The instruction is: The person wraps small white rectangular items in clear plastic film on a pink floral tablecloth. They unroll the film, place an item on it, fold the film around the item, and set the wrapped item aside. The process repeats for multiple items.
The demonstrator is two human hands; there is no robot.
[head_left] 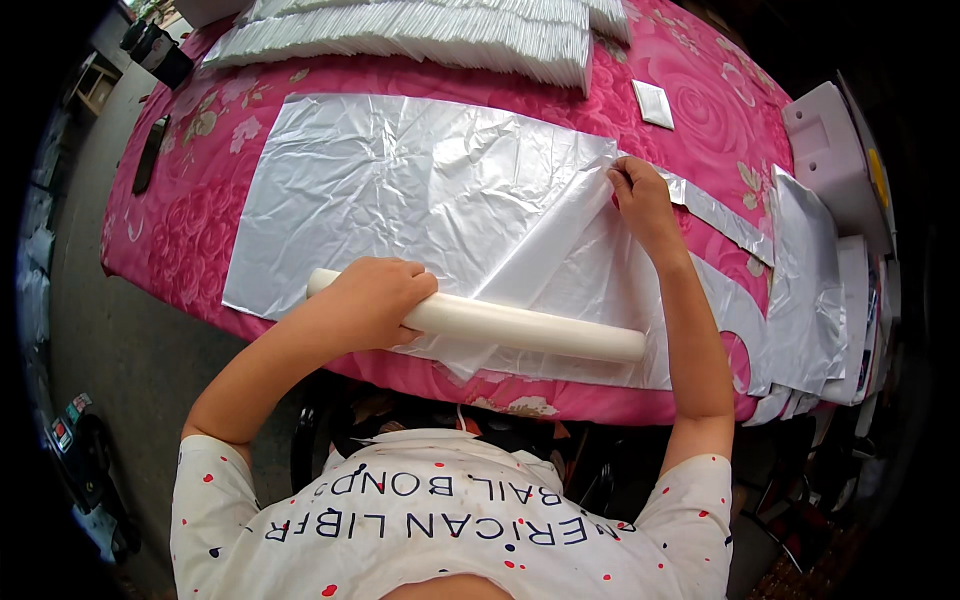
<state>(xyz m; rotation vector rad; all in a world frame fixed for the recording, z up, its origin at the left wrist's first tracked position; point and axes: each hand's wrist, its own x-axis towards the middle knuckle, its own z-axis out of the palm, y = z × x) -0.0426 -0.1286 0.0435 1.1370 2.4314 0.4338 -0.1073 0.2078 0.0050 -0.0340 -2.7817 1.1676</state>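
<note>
My left hand [377, 303] is wrapped round a long cream-white roller [530, 332] near its left end. The roller lies slantwise across thin silvery-white plastic sheeting [370, 170] spread on the table. At the sheeting's right side, my right hand [643, 200] pinches an edge between thumb and fingers. From that pinch a folded-over flap [545, 235] runs down to the roller. More translucent plastic [725, 320], with a rounded cut-out, extends to the right under my right forearm.
A pink floral cloth [190, 240] covers the table. Stacked folded white packets [420, 40] fill the far side; one small packet [653, 104] lies apart. A dark bottle [157, 52] and a dark slim object [150, 155] are at left. White boxes [835, 160] stand at right beside a silvery strip [725, 218].
</note>
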